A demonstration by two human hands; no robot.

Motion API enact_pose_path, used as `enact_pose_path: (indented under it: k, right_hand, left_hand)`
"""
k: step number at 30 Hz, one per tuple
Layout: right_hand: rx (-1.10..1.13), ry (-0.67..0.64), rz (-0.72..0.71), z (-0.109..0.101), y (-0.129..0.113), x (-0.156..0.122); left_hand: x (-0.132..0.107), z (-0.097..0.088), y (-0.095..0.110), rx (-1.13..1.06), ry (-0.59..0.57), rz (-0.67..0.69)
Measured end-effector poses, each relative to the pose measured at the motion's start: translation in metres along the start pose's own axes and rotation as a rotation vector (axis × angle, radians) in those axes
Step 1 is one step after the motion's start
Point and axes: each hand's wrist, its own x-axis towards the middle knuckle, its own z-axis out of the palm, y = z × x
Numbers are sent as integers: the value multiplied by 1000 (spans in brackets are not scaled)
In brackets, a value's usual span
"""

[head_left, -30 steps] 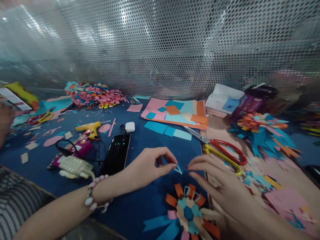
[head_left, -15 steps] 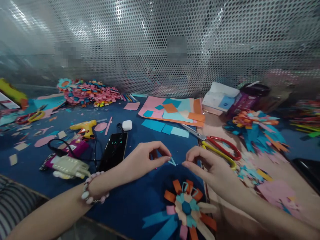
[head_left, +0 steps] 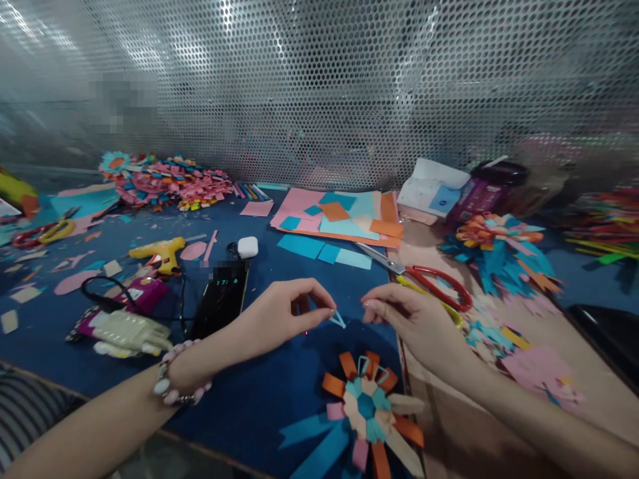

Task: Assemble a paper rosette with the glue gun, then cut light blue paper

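Note:
My left hand pinches a small light-blue folded paper loop between thumb and forefinger, held just above the blue table. My right hand hovers close to the right of the loop with its fingers curled and pinched together; nothing shows between them. Below both hands lies a paper flower of orange, pink, cream and blue strips with looped petals on top.
Red-and-yellow scissors lie right of my hands. A black phone, a white earbud case, a yellow glue gun and a charger sit left. Coloured paper sheets and other paper flowers lie behind. A perforated metal wall stands at the back.
My right hand has drawn up from flat and spread to curled, pinched fingers close to the loop. My left hand keeps its pinch on the loop.

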Motion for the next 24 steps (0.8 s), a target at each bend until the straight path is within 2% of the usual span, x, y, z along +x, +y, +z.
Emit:
enact_pose_path:
  k: [3, 7, 9, 12, 16, 20, 24]
  right_hand:
    - [-144, -7, -41, -5, 7, 4]
    - [-368, -17, -211, -23, 18, 11]
    - [-429, 11, -247, -31, 22, 13]
    - [-360, 4, -170, -36, 20, 14]
    - [-134, -161, -84, -26, 0, 11]
    - [-112, -262, -37, -16, -19, 6]
    - [-91, -332, -6, -13, -24, 4]
  left_hand:
    - [-1, -1, 1, -13, 1, -11]
    - [-2, -3, 0, -39, 6, -24]
    - [-2, -4, -1, -46, 13, -21]
    - [-1, -5, -3, -50, 9, -19]
    - [0, -3, -3, -41, -13, -24]
    - [0, -2, -4, -34, -11, -26]
    - [1, -2, -6, -26, -6, -22]
